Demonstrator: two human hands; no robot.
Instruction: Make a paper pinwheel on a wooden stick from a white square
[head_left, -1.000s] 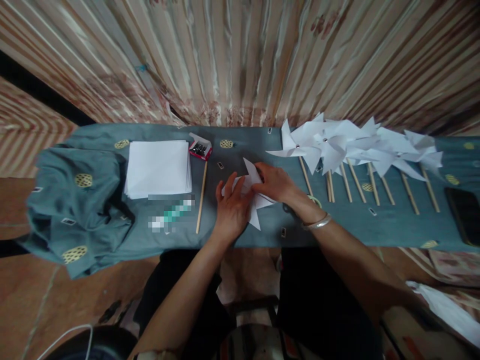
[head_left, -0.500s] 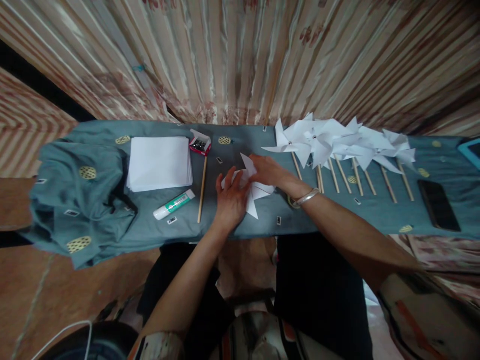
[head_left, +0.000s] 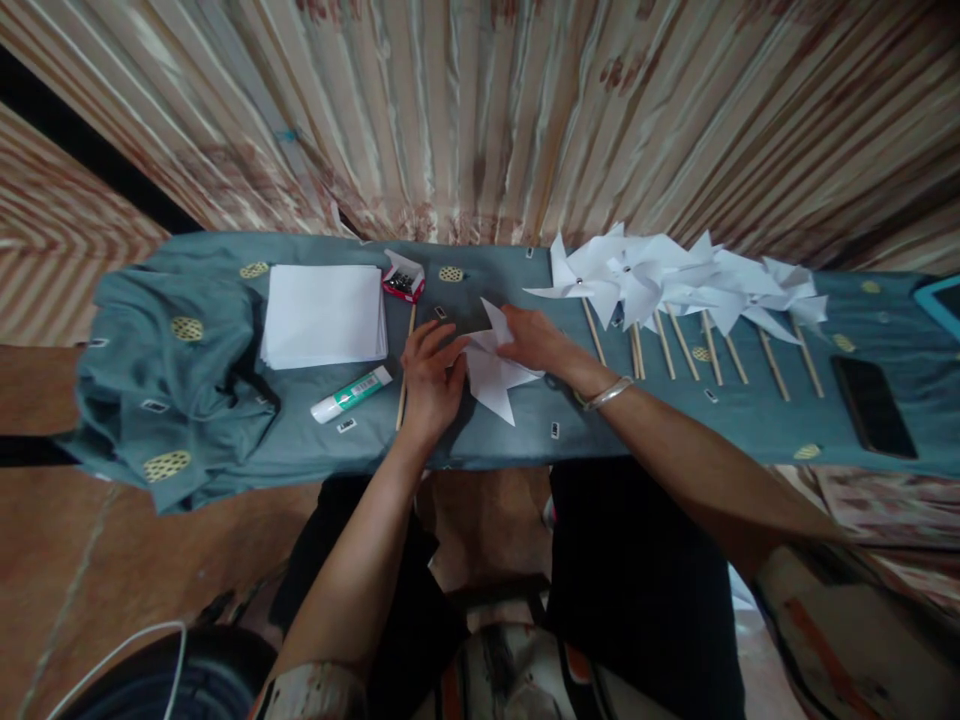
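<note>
A white paper pinwheel [head_left: 491, 385], its blades folded inward, lies on the cloth in front of me with no stick attached. My right hand [head_left: 529, 338] presses or pinches it near the centre, fingers partly hidden by the paper. To its left, my left hand [head_left: 433, 375] has its fingers spread, close to the paper's left edge and above a wooden stick [head_left: 402, 400]. Just past that stick's far end sits a small red box [head_left: 403, 280], open, with metal pins inside. A glue stick [head_left: 351, 394] lies left of my left hand.
A stack of white paper [head_left: 324, 315] is at the left, beside bunched cloth [head_left: 172, 370]. Several finished pinwheels on sticks [head_left: 675, 275] lie in a row at the right. Beyond them are a black phone [head_left: 874, 405] and a blue-edged device [head_left: 941, 300]. A curtain [head_left: 480, 120] hangs behind.
My left hand has come off the paper pinwheel and moved left, over the wooden stick. My right hand has stayed on the paper.
</note>
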